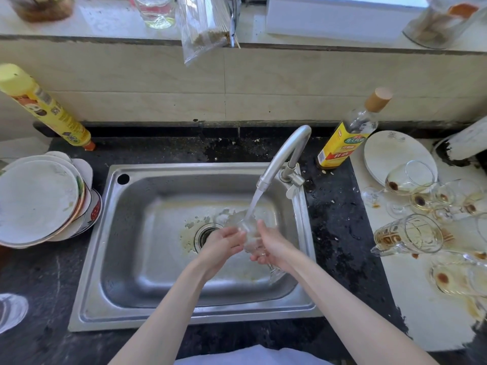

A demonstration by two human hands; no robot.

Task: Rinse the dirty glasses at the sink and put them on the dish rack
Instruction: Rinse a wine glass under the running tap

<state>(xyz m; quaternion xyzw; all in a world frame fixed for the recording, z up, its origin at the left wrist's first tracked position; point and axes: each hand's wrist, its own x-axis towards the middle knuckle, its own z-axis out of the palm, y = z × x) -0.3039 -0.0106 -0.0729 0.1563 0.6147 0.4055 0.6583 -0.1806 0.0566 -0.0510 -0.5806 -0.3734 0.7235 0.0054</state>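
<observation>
A clear stemmed glass [250, 234] is tilted under the running water of the faucet [286, 154], over the steel sink [163, 185]. My right hand [274, 246] grips the glass from the right, near its stem; the foot pokes out below the hand. My left hand [222, 242] holds the bowl from the left, fingers curled against it. Several dirty glasses [411, 180] with brown stains lie on the white surface at the right, among them a glass mug [408, 234] on its side. No dish rack is in view.
A stack of plates [39, 201] sits left of the sink. A yellow spray can [47, 106] leans at the back left, a yellow-labelled bottle [347, 133] stands behind the faucet. A white plate [390, 151] lies at the right. The drain [205, 233] holds food bits.
</observation>
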